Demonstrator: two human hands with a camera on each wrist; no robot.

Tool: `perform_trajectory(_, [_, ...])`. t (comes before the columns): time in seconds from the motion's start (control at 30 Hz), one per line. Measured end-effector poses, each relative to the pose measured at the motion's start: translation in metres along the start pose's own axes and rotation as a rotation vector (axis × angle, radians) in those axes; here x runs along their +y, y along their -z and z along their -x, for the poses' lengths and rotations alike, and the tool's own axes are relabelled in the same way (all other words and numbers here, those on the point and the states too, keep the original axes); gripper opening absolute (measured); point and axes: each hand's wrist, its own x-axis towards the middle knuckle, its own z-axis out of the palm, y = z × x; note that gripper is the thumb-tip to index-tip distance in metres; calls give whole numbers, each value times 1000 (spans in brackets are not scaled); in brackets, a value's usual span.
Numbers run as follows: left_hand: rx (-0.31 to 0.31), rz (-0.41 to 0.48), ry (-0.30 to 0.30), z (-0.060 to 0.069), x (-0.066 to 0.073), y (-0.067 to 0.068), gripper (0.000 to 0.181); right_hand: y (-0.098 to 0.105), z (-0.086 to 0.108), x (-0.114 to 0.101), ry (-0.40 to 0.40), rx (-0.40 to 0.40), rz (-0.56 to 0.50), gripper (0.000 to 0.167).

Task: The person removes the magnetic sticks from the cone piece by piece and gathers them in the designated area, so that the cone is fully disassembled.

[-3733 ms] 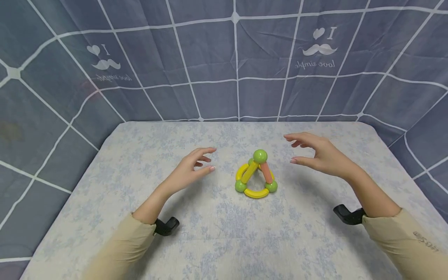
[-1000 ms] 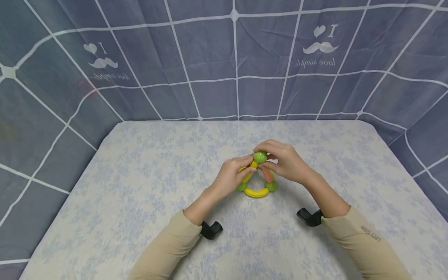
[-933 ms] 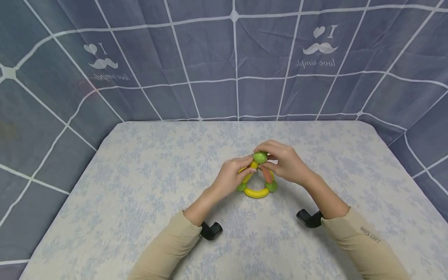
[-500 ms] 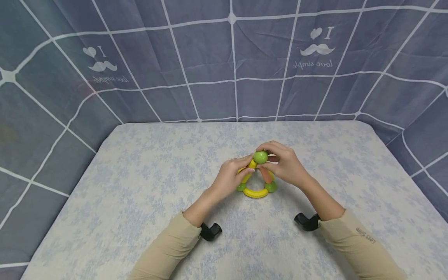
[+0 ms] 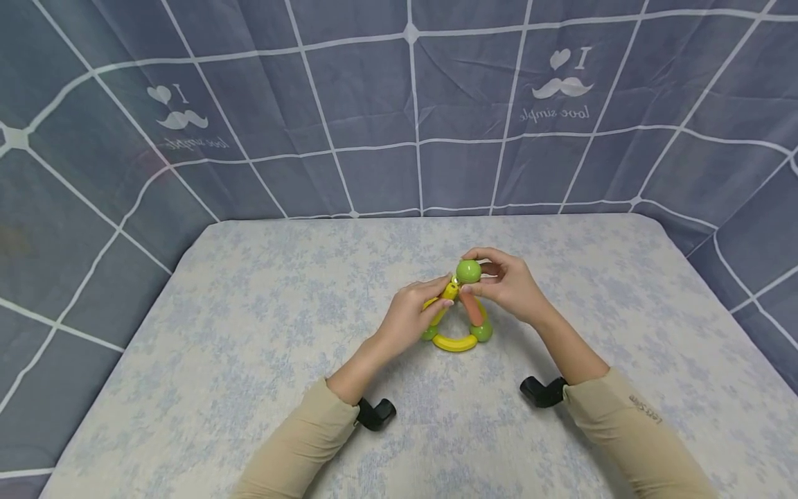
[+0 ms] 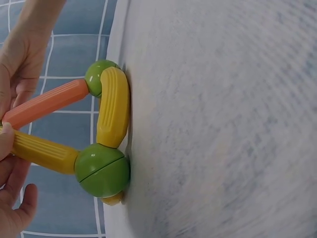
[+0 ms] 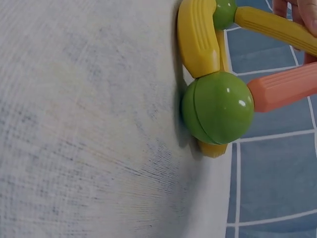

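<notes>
Bkgd cloth [image 5: 374, 104]: "I", "love simple", mirr., x2.

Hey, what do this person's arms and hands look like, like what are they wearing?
The left hand and right hand are bare, without gloves. The left sleeve and right sleeve are tan; the right has small dark lettering, too small to read. A black, angled piece shows by each cuff.

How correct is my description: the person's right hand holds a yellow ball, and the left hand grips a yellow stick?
One detail is wrong: the ball is green, not yellow, as the head view shows. The right hand holds this green ball, and the left hand grips a yellow stick.
</notes>
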Motion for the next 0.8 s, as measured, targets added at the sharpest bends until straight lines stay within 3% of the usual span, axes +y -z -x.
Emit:
perform_trajectory(0.4, [17,46,14,0,-1,-2,42,14,1,-1,-78,21,-112,43])
perform_trajectory(0.8, [6,284,180,-1,-3,0,42,43,2,2,-145,76,-130,40])
